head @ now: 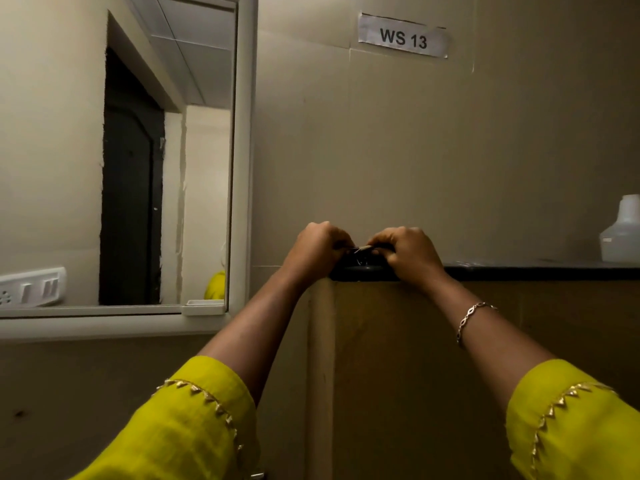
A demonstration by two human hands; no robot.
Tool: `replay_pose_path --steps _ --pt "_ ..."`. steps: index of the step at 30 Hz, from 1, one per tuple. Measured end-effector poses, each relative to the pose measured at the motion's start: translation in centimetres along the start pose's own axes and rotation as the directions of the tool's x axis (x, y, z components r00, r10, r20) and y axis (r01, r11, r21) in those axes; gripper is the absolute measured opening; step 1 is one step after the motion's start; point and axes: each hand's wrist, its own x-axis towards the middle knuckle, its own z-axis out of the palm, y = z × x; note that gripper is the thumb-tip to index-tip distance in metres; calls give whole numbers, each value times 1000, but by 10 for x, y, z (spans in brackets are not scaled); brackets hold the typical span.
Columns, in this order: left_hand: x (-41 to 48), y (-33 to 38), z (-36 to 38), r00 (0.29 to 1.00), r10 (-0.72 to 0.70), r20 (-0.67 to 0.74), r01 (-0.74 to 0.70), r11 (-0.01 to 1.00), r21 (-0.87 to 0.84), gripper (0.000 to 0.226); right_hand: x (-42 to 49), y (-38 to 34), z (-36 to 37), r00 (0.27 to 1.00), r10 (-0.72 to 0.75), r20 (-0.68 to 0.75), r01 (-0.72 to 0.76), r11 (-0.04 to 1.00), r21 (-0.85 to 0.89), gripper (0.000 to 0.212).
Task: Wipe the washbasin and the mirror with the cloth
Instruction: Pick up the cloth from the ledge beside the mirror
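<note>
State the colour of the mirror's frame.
White. The mirror frame shows clearly in the head view, at the left of the picture.

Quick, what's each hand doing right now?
Left hand: closed on a dark object on the ledge.
Right hand: closed on the same object.

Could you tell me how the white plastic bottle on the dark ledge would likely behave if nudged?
The bottle looks translucent and perhaps nearly empty, so probably light. Its wide base and narrow neck suggest it would slide rather than tip. It stands on the ledge, right of both hands.
</note>
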Motion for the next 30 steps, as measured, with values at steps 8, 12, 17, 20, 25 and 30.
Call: replay_pose_path --steps 8,12,17,20,25,30 --pt "-24 -2 -50 970 30 -240 -43 998 -49 16 15 -51 -3 948 -228 -221 251 965 83 17" --pt "-40 -10 -79 957 -16 -289 2 999 -51 17 21 -84 6 925 -275 -261 320 935 150 15" --pt "-73 -26 -107 952 -87 -293 69 995 -72 17 14 -122 22 920 -317 -231 369 898 240 15" --pt "-91 -36 -118 962 -131 -238 111 989 -97 17 4 -139 35 941 -297 -163 335 887 319 15" --pt "-130 -57 -134 969 -244 -35 239 965 -109 13 -25 -161 65 962 -263 69 199 855 479 17" --pt "-179 -80 -141 933 -306 189 308 951 20 11 -65 -174 102 848 -347 400 -29 724 689 14"
